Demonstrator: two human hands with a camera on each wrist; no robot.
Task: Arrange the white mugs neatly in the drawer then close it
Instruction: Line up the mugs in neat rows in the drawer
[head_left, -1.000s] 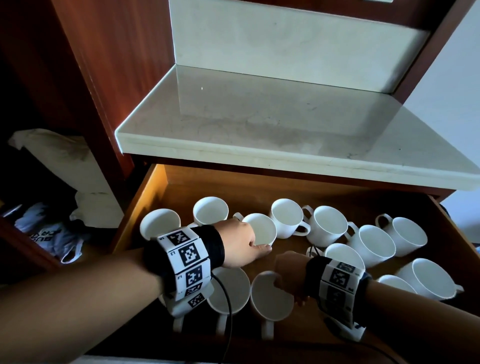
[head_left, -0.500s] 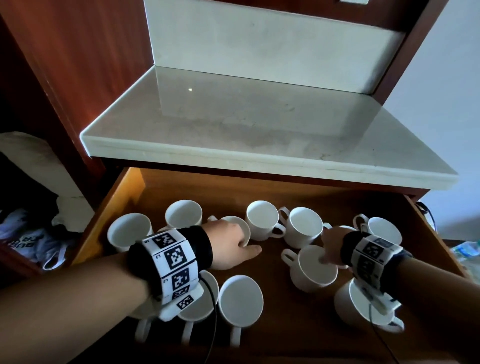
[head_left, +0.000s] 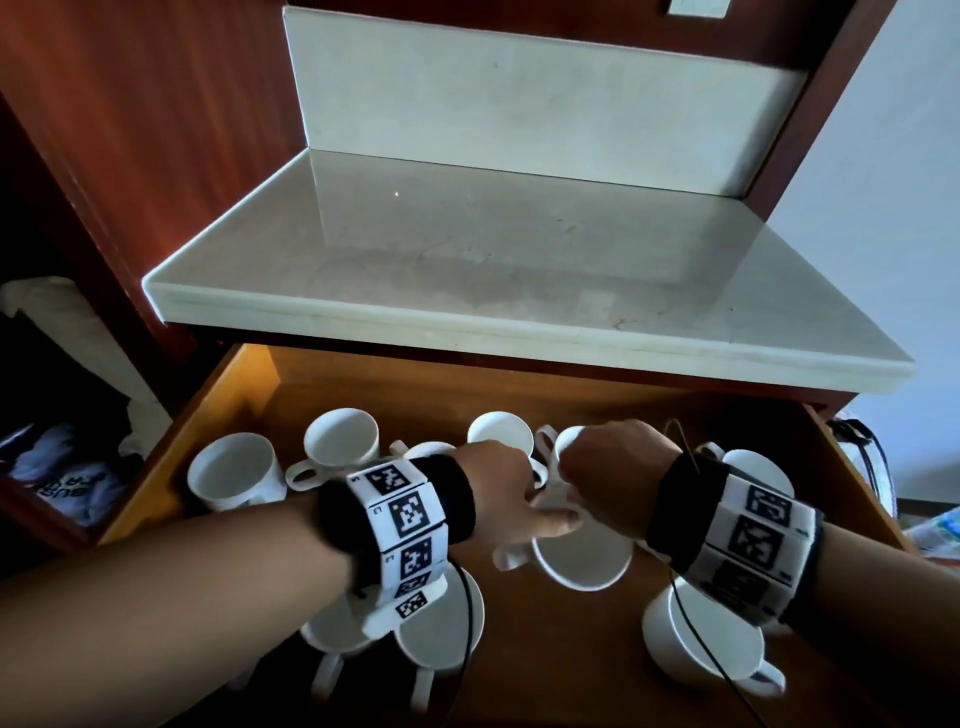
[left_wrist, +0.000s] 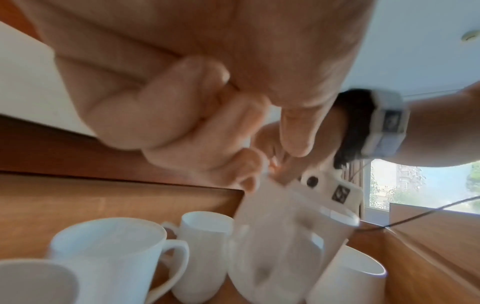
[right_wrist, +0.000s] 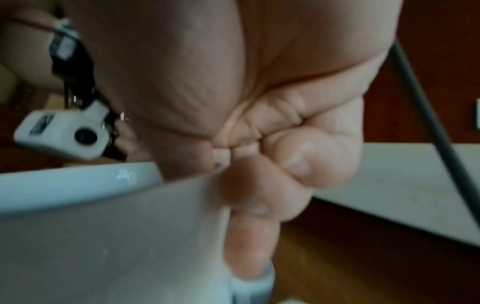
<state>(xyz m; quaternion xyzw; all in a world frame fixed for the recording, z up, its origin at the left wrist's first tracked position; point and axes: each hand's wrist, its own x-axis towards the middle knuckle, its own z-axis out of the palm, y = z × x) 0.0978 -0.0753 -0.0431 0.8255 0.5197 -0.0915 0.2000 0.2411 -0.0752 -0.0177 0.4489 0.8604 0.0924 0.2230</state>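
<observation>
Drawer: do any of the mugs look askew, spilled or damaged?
Nothing looks spilled or broken. The mugs stand scattered in the drawer, with handles pointing different ways. The right hand pinches the middle mug by its rim, and that mug is tilted.

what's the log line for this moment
right hand: grips mug | left hand: on same mug, grip unclear | drawer: open

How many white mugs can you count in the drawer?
10 mugs: six in the back row, one mid-drawer held by the right hand, one front right, two front left. The arms may hide more.
</observation>
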